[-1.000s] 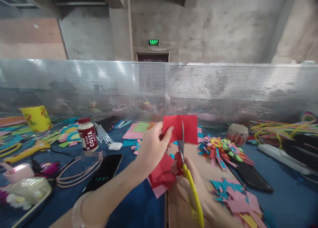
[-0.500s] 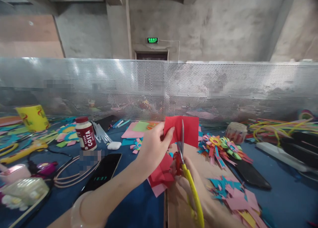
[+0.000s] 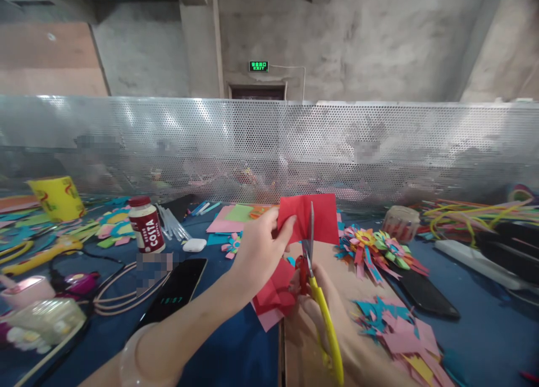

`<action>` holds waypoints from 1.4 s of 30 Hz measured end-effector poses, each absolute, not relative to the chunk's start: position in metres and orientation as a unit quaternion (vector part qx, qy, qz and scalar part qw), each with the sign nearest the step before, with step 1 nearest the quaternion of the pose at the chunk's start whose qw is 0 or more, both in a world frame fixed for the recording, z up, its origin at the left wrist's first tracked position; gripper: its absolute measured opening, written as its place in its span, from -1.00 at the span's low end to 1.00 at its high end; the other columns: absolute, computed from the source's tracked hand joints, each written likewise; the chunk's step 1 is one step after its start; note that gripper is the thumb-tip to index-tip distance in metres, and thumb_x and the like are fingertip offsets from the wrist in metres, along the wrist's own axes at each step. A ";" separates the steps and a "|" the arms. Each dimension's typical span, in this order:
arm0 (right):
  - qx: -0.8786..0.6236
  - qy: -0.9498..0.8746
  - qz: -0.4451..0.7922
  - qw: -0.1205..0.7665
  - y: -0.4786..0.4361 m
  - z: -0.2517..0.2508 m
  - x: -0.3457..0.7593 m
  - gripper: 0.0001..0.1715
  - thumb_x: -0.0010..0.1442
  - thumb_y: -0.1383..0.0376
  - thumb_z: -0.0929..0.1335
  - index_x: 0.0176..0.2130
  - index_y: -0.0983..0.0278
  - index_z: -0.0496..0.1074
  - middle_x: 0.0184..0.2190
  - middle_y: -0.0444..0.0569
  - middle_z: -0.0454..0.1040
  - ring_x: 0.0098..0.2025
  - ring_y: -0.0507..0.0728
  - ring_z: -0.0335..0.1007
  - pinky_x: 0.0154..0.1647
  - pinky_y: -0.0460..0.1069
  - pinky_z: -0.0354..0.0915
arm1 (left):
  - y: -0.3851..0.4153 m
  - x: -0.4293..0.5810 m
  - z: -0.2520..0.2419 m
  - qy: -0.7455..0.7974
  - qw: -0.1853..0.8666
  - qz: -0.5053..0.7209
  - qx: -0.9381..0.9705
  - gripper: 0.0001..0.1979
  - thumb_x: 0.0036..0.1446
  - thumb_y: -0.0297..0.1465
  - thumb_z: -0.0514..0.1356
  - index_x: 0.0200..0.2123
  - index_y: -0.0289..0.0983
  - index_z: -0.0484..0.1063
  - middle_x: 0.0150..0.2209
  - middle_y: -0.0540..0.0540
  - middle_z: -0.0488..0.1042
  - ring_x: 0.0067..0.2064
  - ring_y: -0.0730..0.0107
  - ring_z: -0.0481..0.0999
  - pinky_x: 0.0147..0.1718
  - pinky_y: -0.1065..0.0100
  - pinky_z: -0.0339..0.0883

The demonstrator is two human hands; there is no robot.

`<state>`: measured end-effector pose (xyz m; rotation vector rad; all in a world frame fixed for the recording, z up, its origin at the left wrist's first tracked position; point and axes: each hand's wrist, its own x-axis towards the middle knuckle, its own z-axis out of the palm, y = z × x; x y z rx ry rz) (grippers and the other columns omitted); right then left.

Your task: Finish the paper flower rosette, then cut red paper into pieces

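Note:
A folded sheet of red paper (image 3: 324, 218) is pinched at its left side between the thumb and fingers of my left hand (image 3: 261, 238). My right hand (image 3: 322, 303) grips a pair of scissors (image 3: 322, 314) with yellow and red handles. Their blades point up and straddle the paper near its middle crease. Below my hands lie more red paper pieces (image 3: 275, 288) with a pink sheet under them. Part of my right fingers is hidden behind the handles.
Paper scraps (image 3: 404, 336) and paper flowers (image 3: 370, 244) lie to the right, beside a black phone (image 3: 427, 291). On the left are another phone (image 3: 181, 288), a Costa bottle (image 3: 146, 225) and a yellow roll (image 3: 56, 199). A perforated metal screen (image 3: 189, 145) stands behind.
The scissors and red paper have shifted very slightly. Both hands keep the same hold.

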<state>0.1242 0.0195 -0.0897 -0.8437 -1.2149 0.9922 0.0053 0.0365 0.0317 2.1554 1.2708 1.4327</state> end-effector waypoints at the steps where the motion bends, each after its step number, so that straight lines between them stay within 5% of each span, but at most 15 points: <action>1: -0.378 -0.533 0.426 0.626 0.018 -0.088 0.124 -0.60 -0.21 0.36 0.29 -0.26 0.24 0.23 -0.50 -0.17 0.29 -0.47 0.03 0.26 -0.49 -0.08 0.19 | 0.037 0.005 0.032 0.439 0.127 0.492 0.741 -0.77 0.15 -0.29 0.02 -0.37 -0.30 0.37 -0.65 0.03 0.34 -0.62 0.51 0.30 -0.62 0.46 0.12; 42: -0.433 -0.550 0.402 0.590 0.013 -0.094 0.123 -0.91 -0.05 0.33 0.25 -0.42 0.23 0.19 -0.71 -0.30 0.19 -0.75 -0.05 0.12 -0.73 -0.15 0.09 | 0.034 0.007 0.033 0.455 0.110 0.479 0.743 -0.74 0.13 -0.28 0.04 -0.56 -0.27 0.22 -0.72 0.06 0.27 -0.65 0.53 0.29 -0.64 0.47 0.08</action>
